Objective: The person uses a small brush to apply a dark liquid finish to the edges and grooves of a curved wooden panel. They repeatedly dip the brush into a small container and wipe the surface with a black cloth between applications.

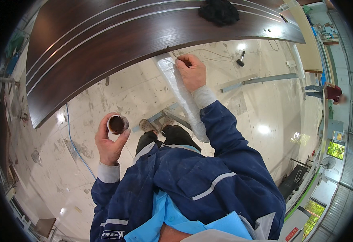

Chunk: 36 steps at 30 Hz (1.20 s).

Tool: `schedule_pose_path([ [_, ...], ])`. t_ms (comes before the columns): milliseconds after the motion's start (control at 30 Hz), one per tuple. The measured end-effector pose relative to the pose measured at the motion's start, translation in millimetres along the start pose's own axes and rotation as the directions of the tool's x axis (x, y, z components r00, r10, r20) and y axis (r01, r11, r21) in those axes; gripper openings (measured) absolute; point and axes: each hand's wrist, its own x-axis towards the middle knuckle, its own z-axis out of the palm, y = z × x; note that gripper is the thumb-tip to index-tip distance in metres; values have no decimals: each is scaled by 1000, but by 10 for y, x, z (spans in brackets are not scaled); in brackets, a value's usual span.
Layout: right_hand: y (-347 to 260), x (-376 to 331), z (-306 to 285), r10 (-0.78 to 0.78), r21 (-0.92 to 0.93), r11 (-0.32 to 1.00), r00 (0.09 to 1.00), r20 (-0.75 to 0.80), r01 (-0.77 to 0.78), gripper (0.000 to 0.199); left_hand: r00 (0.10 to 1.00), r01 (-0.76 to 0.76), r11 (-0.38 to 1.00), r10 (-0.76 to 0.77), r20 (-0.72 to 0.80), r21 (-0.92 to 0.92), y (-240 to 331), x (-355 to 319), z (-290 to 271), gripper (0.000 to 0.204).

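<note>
My left hand (108, 141) is closed round a small cup (118, 124) with dark brown liquid in it, held upright left of my body. The fingers of my right hand (192, 72) are pinched on a thin stick-like tool (173, 53), mostly hidden by the hand. Its far end meets the near edge of a dark brown wood panel (144, 34) with pale metal strips along it. Below that hand a long piece wrapped in clear film (180, 90) slants down toward my right forearm. On top of the panel lies a black fluffy bundle (219, 12).
A metal stand bar (261, 80) extends to the right, with another bar (156, 117) by my feet. A black-handled tool (240, 59) is on the tiled floor. A blue hose (73, 145) runs at left. Far right, another person (332, 93) stands.
</note>
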Motion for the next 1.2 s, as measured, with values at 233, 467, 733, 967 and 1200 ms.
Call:
schedule_pose_path([
  [233, 380, 365, -576, 130, -36, 989, 954, -269, -145, 20, 1000, 9, 1000, -9, -5, 27, 90, 43, 159, 62],
  [467, 1155, 1146, -1830, 59, -136, 976, 812, -580, -168, 24, 999, 29, 1000, -29, -15, 1, 261, 111, 507, 60],
  [733, 584, 545, -781, -3, -80, 997, 991, -135, -7, 18, 999, 44, 999, -44, 15, 5, 396, 171, 895, 59],
  [967, 207, 383, -708, 82, -70, 993, 973, -217, -100, 19, 999, 37, 999, -38, 22, 20, 398, 183, 914, 60],
  [1200, -81, 109, -238, -24, -109, 994, 1000, -1, 24, 16, 1000, 29, 999, -29, -6, 23, 297, 118, 684, 61],
])
